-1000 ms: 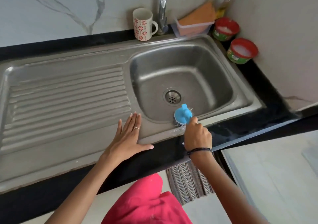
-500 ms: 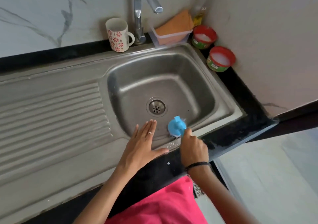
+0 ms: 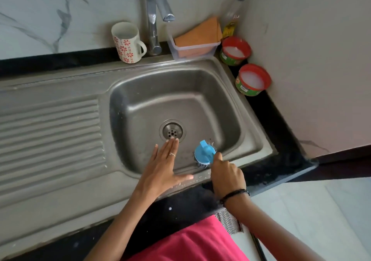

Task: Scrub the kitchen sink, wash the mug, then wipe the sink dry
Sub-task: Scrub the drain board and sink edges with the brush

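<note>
The steel sink (image 3: 202,84) has a basin on the right and a ribbed drainboard (image 3: 50,132) on the left. My right hand (image 3: 227,176) grips a blue scrubbing brush (image 3: 204,154) pressed against the basin's near wall, right of the drain (image 3: 172,130). My left hand (image 3: 162,166) lies flat and open on the sink's near rim, fingers reaching over the basin toward the drain. A white mug with red flowers (image 3: 128,43) stands upright on the back ledge, left of the tap (image 3: 154,17).
A clear tub with an orange cloth (image 3: 197,38) sits right of the tap. Two red-rimmed tubs of white cleaner (image 3: 234,51) (image 3: 252,79) stand by the right wall, with a bottle (image 3: 233,11) in the corner. Black countertop (image 3: 281,146) borders the sink.
My left hand slid right from the drainboard edge to the basin's near rim. The brush stays at the near basin wall while the view shifted and moved closer.
</note>
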{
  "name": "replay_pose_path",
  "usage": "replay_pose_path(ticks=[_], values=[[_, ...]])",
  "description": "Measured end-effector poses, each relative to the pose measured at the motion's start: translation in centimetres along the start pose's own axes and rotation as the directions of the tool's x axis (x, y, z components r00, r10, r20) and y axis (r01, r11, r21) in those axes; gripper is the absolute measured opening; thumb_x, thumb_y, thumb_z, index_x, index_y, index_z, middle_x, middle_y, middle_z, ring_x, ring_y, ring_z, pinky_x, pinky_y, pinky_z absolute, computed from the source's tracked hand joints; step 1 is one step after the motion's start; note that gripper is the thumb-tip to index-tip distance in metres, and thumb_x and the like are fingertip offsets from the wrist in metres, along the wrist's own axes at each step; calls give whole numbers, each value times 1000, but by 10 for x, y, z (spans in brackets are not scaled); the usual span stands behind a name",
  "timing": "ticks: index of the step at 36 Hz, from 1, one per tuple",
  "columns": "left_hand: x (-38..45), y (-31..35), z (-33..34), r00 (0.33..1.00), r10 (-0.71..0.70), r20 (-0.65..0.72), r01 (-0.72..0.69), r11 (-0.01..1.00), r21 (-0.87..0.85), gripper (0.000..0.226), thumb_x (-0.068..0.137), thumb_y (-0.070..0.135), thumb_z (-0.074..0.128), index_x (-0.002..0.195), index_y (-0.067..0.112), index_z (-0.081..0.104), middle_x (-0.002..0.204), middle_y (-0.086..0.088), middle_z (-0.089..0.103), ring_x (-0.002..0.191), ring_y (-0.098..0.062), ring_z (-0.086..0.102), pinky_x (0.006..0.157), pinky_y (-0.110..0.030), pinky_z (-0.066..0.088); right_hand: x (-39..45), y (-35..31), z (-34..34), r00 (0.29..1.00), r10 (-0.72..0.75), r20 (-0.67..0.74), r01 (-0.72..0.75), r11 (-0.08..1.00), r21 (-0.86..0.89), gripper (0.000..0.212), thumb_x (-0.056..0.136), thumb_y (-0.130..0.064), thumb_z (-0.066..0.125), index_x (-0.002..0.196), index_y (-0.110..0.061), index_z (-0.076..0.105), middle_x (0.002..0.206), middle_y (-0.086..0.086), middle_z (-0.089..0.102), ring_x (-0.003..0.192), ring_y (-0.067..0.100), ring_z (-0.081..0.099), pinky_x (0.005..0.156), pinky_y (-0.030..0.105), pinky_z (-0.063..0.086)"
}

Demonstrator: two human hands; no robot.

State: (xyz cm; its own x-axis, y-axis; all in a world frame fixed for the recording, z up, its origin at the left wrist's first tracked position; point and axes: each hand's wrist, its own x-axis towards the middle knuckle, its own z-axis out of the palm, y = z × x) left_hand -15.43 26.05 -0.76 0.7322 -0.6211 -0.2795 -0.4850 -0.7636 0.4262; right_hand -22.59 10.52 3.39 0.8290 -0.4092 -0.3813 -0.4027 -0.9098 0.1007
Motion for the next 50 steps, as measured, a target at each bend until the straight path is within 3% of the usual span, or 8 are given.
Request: replay_pose_path(ticks=[10,21,29,34,40,43,47,50], values=[[29,39,5,992,-121,-40,122,992,16,114,68,81,31,145,16,-21,152,3,-23,135,-6,-24,112,-29,-16,87,99,-34,994,-70,-79,57,986,-159,31,100,-15,30,128,-6,40,111,6,63,101,22,64,77,30,51],[67,76,-3,976,-159,-150,160,987,-8,103,78,72,35,147,15,-16,153,3,-20,136,-6,-23,110,-27,-18,127,122,-56,963,-166,-212,218,942,256,36,98,-30,42,126,-10,36,104,15,64,96,37,62,71,36,44],[113,102,-22,980,-103,-170,112,993,46,96,87,61,43,146,15,-17,156,-1,-15,144,-13,-15,111,-28,-18,162,155,-86,928,-12,-372,264,728,633,29,91,-21,56,115,-4,52,99,20,66,91,39,60,67,35,40],[150,117,-37,980,-43,-195,69,990,127,95,85,66,35,147,12,-13,156,-3,-15,144,-15,-13,109,-28,-19,182,172,-104,861,91,-501,339,632,697,29,91,-13,56,117,-1,53,85,9,60,75,25,56,56,20,24],[185,131,-48,973,10,-230,30,985,171,92,89,56,44,147,12,-13,155,-3,-19,143,-16,-17,109,-29,-19,200,182,-108,814,156,-560,367,609,703,34,88,-35,50,97,-3,55,72,8,58,66,30,56,54,30,35],[197,134,-51,974,25,-223,15,984,176,92,90,56,43,148,12,-13,152,0,-24,140,-12,-23,109,-29,-20,202,187,-105,817,177,-549,364,581,728,34,88,-42,47,85,-9,53,62,8,54,56,26,50,46,25,31],[205,138,-47,979,37,-202,0,983,183,92,90,55,44,147,12,-13,154,-2,-21,143,-15,-18,110,-30,-18,198,194,-85,861,192,-472,309,539,784,44,84,-50,40,76,-9,55,63,8,59,54,28,53,51,35,41],[205,142,-39,982,46,-181,-11,982,190,93,89,57,44,147,11,-13,155,-4,-19,143,-16,-17,111,-32,-17,192,203,-60,888,210,-409,259,505,823,35,92,-37,53,65,-15,48,61,3,47,59,25,45,52,31,30]])
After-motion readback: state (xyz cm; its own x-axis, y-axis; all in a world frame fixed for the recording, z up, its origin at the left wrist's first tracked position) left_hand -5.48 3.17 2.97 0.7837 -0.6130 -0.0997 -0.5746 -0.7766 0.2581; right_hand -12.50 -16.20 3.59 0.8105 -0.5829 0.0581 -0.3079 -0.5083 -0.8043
